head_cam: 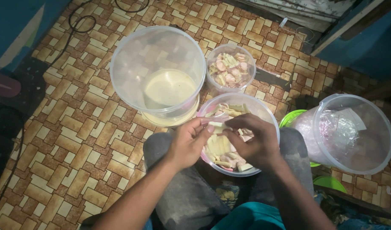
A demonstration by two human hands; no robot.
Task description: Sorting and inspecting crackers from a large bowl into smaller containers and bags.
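Left hand (188, 144) and right hand (251, 142): fingers pinched together on pale cut stick (216, 125), over round clear plastic bowl of pale and pink pieces (268, 114) resting on lap; beside: large clear bucket with cream lid (157, 70), small clear tub of pieces (230, 68), on patterned brick-tile floor (76, 140)

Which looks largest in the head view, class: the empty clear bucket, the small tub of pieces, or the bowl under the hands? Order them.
1. Empty clear bucket, largest.
2. Bowl under the hands. It sits nearer the camera, so the gap may be wider than it looks.
3. Small tub of pieces, smallest.
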